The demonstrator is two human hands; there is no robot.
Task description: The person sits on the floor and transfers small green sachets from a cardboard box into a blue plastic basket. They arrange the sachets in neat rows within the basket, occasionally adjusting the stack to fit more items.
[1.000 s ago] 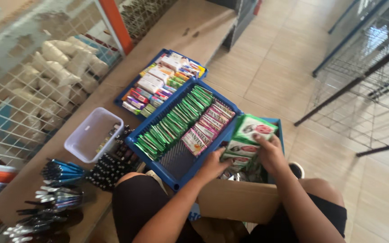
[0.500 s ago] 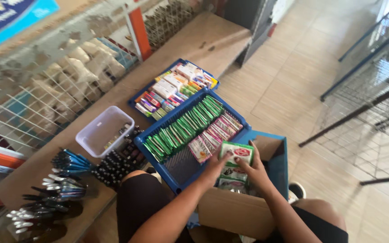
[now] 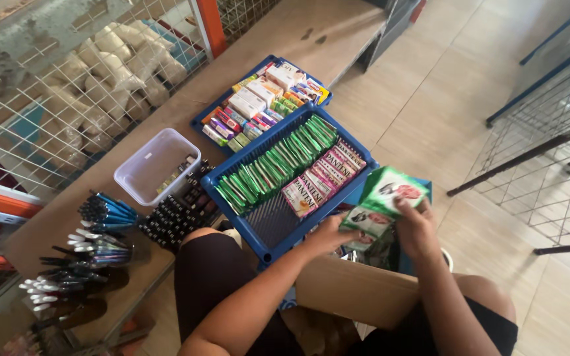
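Observation:
Both hands hold a stack of flat green and white sachet packets (image 3: pixel 382 198) above a cardboard box (image 3: pixel 357 290) on my lap. My left hand (image 3: pixel 328 236) grips the stack's lower left end. My right hand (image 3: pixel 415 227) clasps its right side, thumb on top. Just left of the stack stands a blue basket (image 3: pixel 268 227) with rows of green sachets (image 3: pixel 275 165) and pink-white sachets (image 3: pixel 324 178); its near part shows bare mesh.
A second blue basket (image 3: pixel 262 99) of mixed small packets sits farther back on the wooden shelf (image 3: pixel 311 33). A clear plastic tub (image 3: pixel 156 165), black markers (image 3: pixel 176 214) and bundles of pens (image 3: pixel 97 227) lie to the left. Wire racks stand at right.
The stack of packets rose slightly out of the box, and my hands shifted with it to the right. The view moved closer to the baskets.

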